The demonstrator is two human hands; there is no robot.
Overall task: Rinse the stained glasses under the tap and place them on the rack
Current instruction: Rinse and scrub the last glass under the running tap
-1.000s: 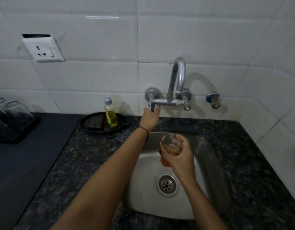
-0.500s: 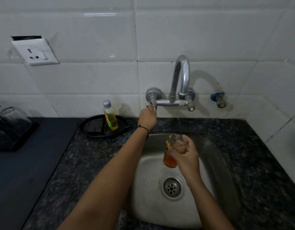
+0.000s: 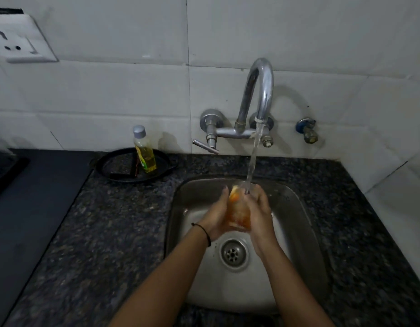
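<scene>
Tap spout (image 3: 261, 90) directly above sink (image 3: 296, 208).

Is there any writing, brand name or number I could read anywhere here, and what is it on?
None can be read.
Yellow bottle: it carries a label, but the print is too small and blurred to read.
Wall socket: no legible marking.
Tap, glass and sink: no text visible.

Both forearms are bare, with no sleeves in view. A thin black band (image 3: 204, 233) circles the wrist of the left hand (image 3: 216, 214). The right hand (image 3: 261, 217) and its wrist carry nothing: no ring, watch or glove shows on either.
</scene>
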